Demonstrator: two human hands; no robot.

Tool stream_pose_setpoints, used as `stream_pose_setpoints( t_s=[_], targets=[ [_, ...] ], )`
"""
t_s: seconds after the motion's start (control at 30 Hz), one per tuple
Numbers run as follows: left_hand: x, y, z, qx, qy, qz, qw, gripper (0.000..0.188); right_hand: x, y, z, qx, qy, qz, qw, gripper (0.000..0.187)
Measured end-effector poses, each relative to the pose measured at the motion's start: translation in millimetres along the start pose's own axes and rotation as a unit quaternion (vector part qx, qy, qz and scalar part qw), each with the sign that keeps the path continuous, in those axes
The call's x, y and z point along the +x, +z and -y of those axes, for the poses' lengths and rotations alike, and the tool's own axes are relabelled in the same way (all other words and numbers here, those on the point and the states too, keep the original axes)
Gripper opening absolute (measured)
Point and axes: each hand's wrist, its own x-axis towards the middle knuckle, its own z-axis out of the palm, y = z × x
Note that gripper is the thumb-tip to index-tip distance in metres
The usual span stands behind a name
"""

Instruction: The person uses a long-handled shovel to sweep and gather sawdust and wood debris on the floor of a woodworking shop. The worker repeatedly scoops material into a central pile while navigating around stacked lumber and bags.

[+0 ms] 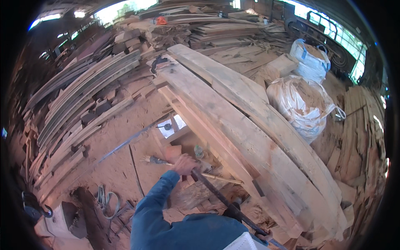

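My left hand [186,164] is closed around the upper end of a long dark bar [214,191], which slants down to the right across my body. Lower on the same bar is my right hand [264,236], mostly hidden at the lower edge but seemingly wrapped around it. A large pale timber beam [233,121] lies just beyond the bar, with a second thick slab [250,98] alongside. Close to my left hand are a brush [155,159], a small clear plastic bottle [198,151] and a thin yellowish stick [221,179].
White sheets [166,132] lie near the beam's left side. Stacked curved planks [89,93] fill the left. Two white bulk bags [301,106] of sawdust stand at right, beside rough slabs [356,137]. A rope coil [109,204] and hook [48,211] are at lower left.
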Motion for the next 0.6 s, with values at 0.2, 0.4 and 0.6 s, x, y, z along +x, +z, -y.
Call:
stream_pose_setpoints(
  t_s=[0.2,0.4,0.6],
  targets=[
    [68.1,-26.1,-25.9,-0.017,0.116,-0.081,0.990,0.030,-2.5,-69.8,7.6,0.030,-0.044,-0.073,0.996,0.026],
    [112.2,-23.1,-81.4,-0.010,0.216,-0.057,0.975,0.015,-2.4,-101.2,22.8,0.017,-0.021,-0.086,0.996,0.026],
    [147.0,0.1,-164.5,0.021,0.292,-0.006,0.956,0.024,9.1,-162.3,68.5,0.065,-0.002,-0.083,0.994,0.028]
  ],
)
